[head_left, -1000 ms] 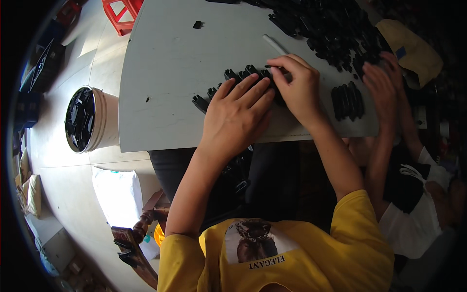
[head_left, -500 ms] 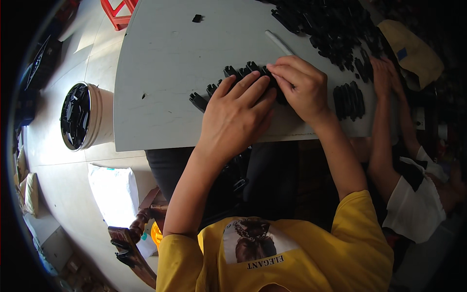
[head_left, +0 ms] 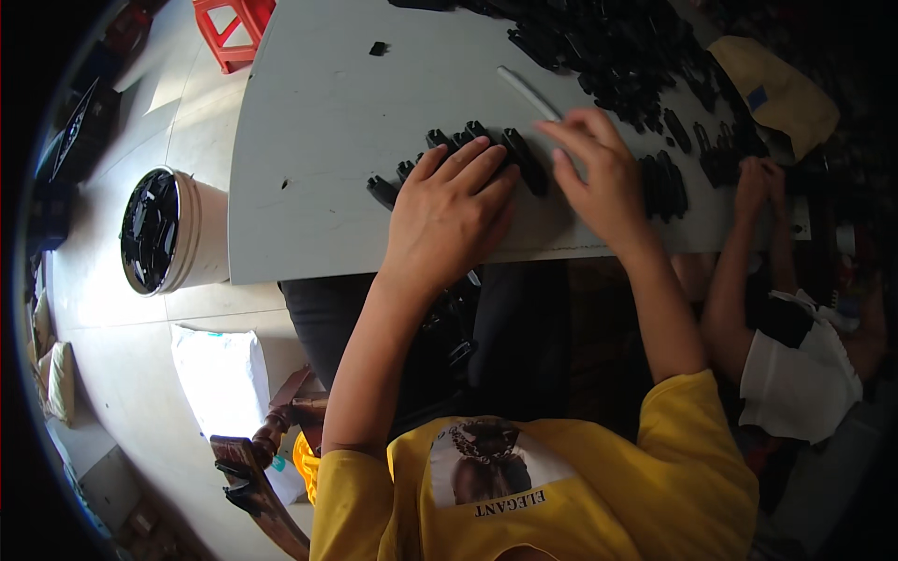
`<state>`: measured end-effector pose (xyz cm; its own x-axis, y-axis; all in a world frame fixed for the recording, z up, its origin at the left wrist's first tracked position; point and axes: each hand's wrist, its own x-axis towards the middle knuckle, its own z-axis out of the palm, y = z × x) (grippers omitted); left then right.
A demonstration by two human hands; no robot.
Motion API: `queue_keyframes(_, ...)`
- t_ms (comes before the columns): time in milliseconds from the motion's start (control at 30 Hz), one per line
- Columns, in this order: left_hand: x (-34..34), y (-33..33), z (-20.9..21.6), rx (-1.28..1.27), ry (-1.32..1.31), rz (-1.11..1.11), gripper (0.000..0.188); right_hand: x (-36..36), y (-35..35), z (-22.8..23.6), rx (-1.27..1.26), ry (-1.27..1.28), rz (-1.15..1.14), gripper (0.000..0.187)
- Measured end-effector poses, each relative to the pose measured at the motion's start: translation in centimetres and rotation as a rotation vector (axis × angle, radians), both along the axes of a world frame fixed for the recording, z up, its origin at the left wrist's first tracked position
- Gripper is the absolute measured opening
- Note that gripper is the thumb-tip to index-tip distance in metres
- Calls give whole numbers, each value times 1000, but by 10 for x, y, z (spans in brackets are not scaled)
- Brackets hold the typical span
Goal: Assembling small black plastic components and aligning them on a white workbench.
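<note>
My left hand [head_left: 454, 210] lies over a row of long black plastic pieces [head_left: 381, 191], fingers stretched out and resting on them; its palm hides part of the row. One black piece [head_left: 524, 161] stands apart at the row's right end, between my two hands. To the right of it hovers my right hand [head_left: 603, 178], open, with thumb and fingers apart and nothing between them. Just beyond its fingertips lies a slim white pen-like stick [head_left: 527, 92]; I cannot tell whether they touch. Beside my right wrist sits another group of black pieces [head_left: 662, 185].
A large heap of black pieces [head_left: 599, 47] covers the table's far right. At right are another person's hands [head_left: 753, 182] and a tan bag [head_left: 781, 89]. On the floor at left stand a white bucket [head_left: 201, 234] of black parts and a red stool [head_left: 229, 33].
My right hand has opened and drawn away to the right from the row, uncovering the black piece at its end. The left hand stays over the row. The other person's hands have shifted.
</note>
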<state>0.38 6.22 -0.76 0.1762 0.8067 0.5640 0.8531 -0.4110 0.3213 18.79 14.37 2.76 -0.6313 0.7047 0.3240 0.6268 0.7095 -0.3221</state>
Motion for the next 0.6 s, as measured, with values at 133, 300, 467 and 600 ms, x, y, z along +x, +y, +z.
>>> queue_keyframes(133, 3, -1, 2, -5, 1, -12, 29, 24, -29, -6, 105, -334, -340, 50)
queue_keyframes(300, 2, -1, 2, 10, -22, -13, 27, 29, -30, -7, 9, -478, -355, 53)
queue_keyframes(467, 1, 0, 0, 7, -33, -5, 27, 18, -48, 25, -186, 131, -107, 49)
queue_keyframes(600, 0, -3, 1, 9, -33, 2, 28, 3, -59, 35, -41, 267, -68, 46)
